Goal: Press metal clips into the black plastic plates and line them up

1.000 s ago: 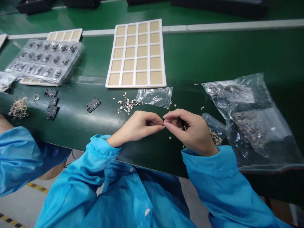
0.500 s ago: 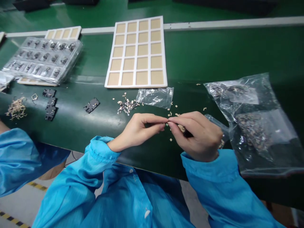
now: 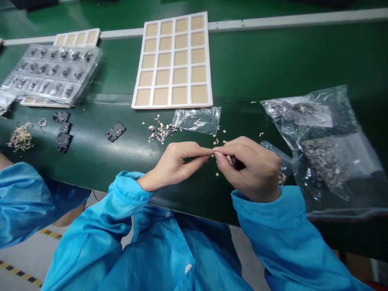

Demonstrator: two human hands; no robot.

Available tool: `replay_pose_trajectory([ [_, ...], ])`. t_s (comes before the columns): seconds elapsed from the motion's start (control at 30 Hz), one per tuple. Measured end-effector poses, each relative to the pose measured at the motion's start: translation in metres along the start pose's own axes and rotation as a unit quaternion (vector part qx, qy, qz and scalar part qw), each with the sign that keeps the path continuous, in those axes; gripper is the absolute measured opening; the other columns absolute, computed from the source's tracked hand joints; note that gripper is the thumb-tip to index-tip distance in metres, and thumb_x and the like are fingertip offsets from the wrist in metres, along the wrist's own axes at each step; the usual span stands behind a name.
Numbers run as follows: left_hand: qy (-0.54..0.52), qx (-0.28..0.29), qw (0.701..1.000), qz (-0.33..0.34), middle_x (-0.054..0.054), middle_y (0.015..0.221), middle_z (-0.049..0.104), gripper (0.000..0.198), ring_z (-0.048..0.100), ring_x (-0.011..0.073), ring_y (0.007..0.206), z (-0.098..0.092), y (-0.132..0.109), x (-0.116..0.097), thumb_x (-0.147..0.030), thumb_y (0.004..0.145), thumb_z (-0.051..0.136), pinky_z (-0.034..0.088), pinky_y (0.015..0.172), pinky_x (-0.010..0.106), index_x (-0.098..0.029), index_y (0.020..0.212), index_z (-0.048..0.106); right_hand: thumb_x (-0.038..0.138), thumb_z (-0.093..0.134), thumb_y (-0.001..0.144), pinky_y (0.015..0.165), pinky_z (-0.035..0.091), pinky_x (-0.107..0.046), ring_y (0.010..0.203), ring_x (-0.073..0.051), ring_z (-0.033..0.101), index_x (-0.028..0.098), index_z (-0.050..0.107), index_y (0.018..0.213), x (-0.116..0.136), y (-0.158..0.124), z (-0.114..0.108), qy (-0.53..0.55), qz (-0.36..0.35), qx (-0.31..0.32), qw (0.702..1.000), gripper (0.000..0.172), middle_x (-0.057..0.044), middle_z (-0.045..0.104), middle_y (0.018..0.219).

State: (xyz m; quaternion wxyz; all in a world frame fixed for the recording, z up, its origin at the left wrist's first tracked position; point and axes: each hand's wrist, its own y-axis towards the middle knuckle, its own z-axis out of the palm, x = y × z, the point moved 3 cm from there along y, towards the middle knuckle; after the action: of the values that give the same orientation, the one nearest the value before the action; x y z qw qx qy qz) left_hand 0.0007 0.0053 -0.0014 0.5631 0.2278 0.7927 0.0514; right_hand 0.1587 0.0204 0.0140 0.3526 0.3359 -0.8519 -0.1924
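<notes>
My left hand (image 3: 178,163) and my right hand (image 3: 251,165) meet fingertip to fingertip above the green tabletop. Both are closed in a pinch, and whatever lies between the tips is too small to make out. A dark object, mostly hidden, shows under the curled fingers of my right hand. Small beige pieces (image 3: 216,141) lie scattered behind and below the fingertips. Left of them is a heap of small silvery metal parts (image 3: 162,132), beside a clear plastic bag (image 3: 197,120). Farther left, a black rectangular part (image 3: 115,131) lies alone.
A white-framed tray with beige cells (image 3: 172,60) lies beyond my hands. At right are clear bags of small parts (image 3: 325,161). To the left are a stacked clear blister tray (image 3: 51,72), several black parts (image 3: 64,131), a beige heap (image 3: 20,136) and a co-worker's blue sleeve (image 3: 24,204).
The whole view has shifted slightly, with the table items appearing a little higher. My hands stay pinched together at nearly the same spot.
</notes>
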Motion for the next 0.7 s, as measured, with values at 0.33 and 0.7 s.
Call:
replay_pose_trajectory([
  [0.33,-0.011,-0.009,1.0,-0.017,0.005,0.076,0.071,0.017,0.064,0.0094,0.068,0.0011,0.0005,0.0008,-0.018,0.087,0.059,0.048,0.063,0.018,-0.014,0.093,0.074,0.011,0.055,0.083,0.045,0.042,-0.03,0.058,-0.018,0.062,0.024,0.063,0.072,-0.0003,0.0008,-0.0004,-0.009,-0.012,-0.024,1.0,0.018,-0.005,0.069,0.071],
  [0.7,-0.004,-0.011,1.0,0.0,0.005,0.077,0.072,0.018,0.065,0.0102,0.068,-0.0013,-0.0004,0.0001,-0.018,0.088,0.057,0.049,0.063,0.02,-0.016,0.095,0.074,0.017,0.059,0.086,0.046,0.042,-0.032,0.057,-0.017,0.06,0.025,0.066,0.076,-0.0027,0.0007,0.002,0.087,0.065,-0.011,0.994,0.016,-0.002,0.069,0.07],
])
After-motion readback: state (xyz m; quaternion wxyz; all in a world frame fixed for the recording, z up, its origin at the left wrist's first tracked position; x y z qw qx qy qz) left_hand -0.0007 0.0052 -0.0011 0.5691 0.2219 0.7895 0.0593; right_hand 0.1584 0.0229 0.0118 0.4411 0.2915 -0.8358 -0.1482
